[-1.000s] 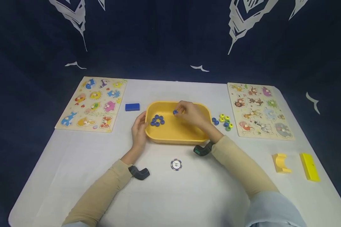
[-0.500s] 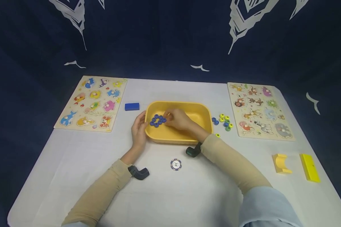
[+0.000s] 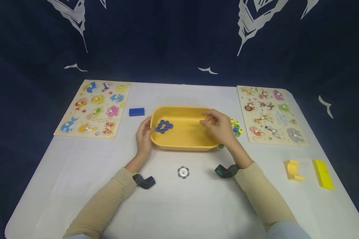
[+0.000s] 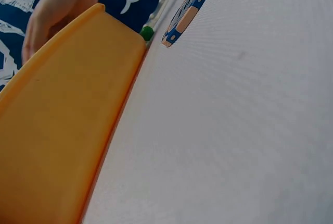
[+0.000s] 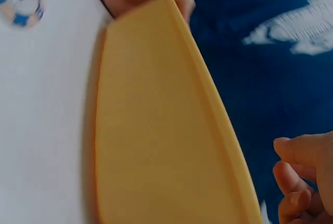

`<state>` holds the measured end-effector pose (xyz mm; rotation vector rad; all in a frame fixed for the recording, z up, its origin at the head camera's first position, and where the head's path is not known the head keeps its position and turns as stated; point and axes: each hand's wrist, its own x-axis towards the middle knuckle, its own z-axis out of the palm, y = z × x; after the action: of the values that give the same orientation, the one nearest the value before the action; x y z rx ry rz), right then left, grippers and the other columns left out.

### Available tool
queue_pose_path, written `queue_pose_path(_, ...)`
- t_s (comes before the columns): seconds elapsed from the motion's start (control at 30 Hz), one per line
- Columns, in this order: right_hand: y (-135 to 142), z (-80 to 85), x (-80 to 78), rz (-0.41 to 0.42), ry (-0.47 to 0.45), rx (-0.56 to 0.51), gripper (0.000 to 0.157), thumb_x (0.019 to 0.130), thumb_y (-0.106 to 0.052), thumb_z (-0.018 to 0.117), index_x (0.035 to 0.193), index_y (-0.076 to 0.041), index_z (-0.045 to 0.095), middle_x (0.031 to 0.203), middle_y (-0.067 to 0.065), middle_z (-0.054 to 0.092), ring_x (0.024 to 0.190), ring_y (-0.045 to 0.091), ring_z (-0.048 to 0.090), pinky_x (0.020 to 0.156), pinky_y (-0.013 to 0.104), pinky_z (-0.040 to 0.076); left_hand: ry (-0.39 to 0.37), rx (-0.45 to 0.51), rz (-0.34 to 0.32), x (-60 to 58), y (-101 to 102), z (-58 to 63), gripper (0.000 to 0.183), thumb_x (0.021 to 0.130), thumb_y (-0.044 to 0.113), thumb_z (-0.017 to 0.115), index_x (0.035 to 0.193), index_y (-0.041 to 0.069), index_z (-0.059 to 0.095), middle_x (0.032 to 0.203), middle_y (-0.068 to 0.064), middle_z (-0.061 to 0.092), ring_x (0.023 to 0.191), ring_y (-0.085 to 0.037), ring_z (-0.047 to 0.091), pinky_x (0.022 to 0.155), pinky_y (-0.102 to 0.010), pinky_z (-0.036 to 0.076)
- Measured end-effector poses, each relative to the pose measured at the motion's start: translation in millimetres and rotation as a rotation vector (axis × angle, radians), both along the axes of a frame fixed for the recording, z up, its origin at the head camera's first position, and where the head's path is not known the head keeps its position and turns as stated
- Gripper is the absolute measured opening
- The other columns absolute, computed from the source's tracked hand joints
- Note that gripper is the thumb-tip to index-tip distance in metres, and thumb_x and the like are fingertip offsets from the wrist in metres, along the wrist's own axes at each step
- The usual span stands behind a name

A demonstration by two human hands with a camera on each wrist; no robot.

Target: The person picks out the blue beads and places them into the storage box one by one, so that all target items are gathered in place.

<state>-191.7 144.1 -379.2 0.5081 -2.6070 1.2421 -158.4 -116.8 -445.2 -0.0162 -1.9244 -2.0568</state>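
A yellow plastic tray (image 3: 185,147) stands in the middle of the table, a ring of several small blue beads (image 3: 162,131) on its floor at the left. My left hand (image 3: 143,139) holds the tray's left end, thumb at the rim and fingers along the outer wall. Over the tray's right end hovers my right hand (image 3: 219,127), fingers loosely bent, thumb and index apart with nothing between them. The right wrist view shows the same right hand (image 5: 307,177) beside the long rim. Green, yellow and blue beads (image 3: 236,129) lie right of the tray, partly hidden by the right hand.
A poker chip (image 3: 183,172) lies in front of the tray, a blue block (image 3: 136,112) behind its left end. Animal puzzle boards stand at the back left (image 3: 91,109) and back right (image 3: 270,116). A pale yellow curved block (image 3: 293,170) and a bright yellow block (image 3: 323,174) lie at right.
My right hand carried a blue bead left to the bead ring in the tray, let it go, and moved back right over the tray's end. The left hand stayed at the tray.
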Motion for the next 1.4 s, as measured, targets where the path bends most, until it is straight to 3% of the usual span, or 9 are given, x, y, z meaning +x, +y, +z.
queue_pose_path(0.17,42,-11.6,7.8,-0.182,0.125,0.026,0.025,0.077,-0.019,0.067,0.1,-0.008,0.064,0.072,0.001,0.06,0.053,0.013,0.04,0.042,0.02,0.03,0.002,-0.01,0.017,-1.3,-3,-4.4,0.044,0.083,0.003,0.041,0.127,0.01,0.046,0.118,-0.013,0.05,0.108,-0.024,0.048,0.092,-0.027,0.042)
queue_pose_path(0.4,83,-38.3,13.2,-0.429,0.059,0.074,0.024,0.076,-0.02,0.068,0.098,-0.01,0.065,0.076,0.004,0.059,0.059,0.014,0.041,0.044,0.029,0.033,0.015,-0.027,0.024,-1.3,-5,-7.3,0.044,0.083,0.006,0.041,0.126,0.012,0.047,0.117,-0.01,0.05,0.107,-0.019,0.048,0.094,-0.029,0.042)
queue_pose_path(0.7,97,-63.5,7.8,-0.49,0.011,0.268,0.025,0.075,-0.023,0.068,0.095,-0.008,0.067,0.079,0.007,0.058,0.064,0.019,0.046,0.054,0.027,0.032,-0.007,0.007,0.007,-0.5,-5,-3.3,0.044,0.084,0.001,0.04,0.127,0.008,0.046,0.119,-0.013,0.049,0.109,-0.024,0.047,0.093,-0.026,0.042)
queue_pose_path(0.9,98,-70.5,5.6,-0.485,0.015,0.33,0.027,0.074,-0.026,0.069,0.095,-0.009,0.067,0.079,0.007,0.056,0.068,0.021,0.045,0.055,0.029,0.032,-0.004,0.0,-0.007,5.6,-3,11.9,0.045,0.084,-0.003,0.038,0.128,0.0,0.042,0.122,-0.022,0.045,0.112,-0.033,0.044,0.094,-0.032,0.04)
queue_pose_path(1.03,94,-62.4,8.2,-0.489,0.025,0.279,0.026,0.075,-0.024,0.068,0.095,-0.008,0.066,0.078,0.006,0.056,0.064,0.02,0.043,0.055,0.028,0.032,0.001,-0.004,-0.012,10.7,1,22.2,0.046,0.082,-0.003,0.037,0.128,-0.006,0.039,0.122,-0.027,0.043,0.112,-0.039,0.042,0.096,-0.04,0.038)
queue_pose_path(1.17,83,-37.8,11.1,-0.448,0.068,0.143,0.023,0.076,-0.023,0.067,0.093,-0.009,0.065,0.073,0.001,0.058,0.057,0.016,0.041,0.048,0.023,0.032,0.01,0.013,-0.023,7.2,1,15.0,0.045,0.083,-0.003,0.037,0.128,-0.003,0.04,0.122,-0.027,0.043,0.113,-0.039,0.042,0.097,-0.044,0.037)
queue_pose_path(1.33,49,2.7,4.1,-0.299,0.076,0.085,0.022,0.075,-0.026,0.069,0.09,-0.01,0.065,0.069,-0.001,0.06,0.054,0.015,0.039,0.04,0.022,0.029,-0.006,0.018,-0.022,6.0,0,11.9,0.045,0.084,-0.003,0.038,0.129,-0.001,0.041,0.122,-0.024,0.044,0.113,-0.036,0.043,0.097,-0.04,0.038)
queue_pose_path(1.4,33,13.7,-3.2,-0.221,0.034,0.09,0.021,0.075,-0.026,0.068,0.089,-0.011,0.064,0.07,0.0,0.06,0.056,0.016,0.041,0.042,0.022,0.031,-0.012,0.012,-0.019,9.8,3,18.9,0.045,0.084,-0.004,0.037,0.129,-0.004,0.04,0.122,-0.026,0.043,0.113,-0.038,0.042,0.097,-0.039,0.039)
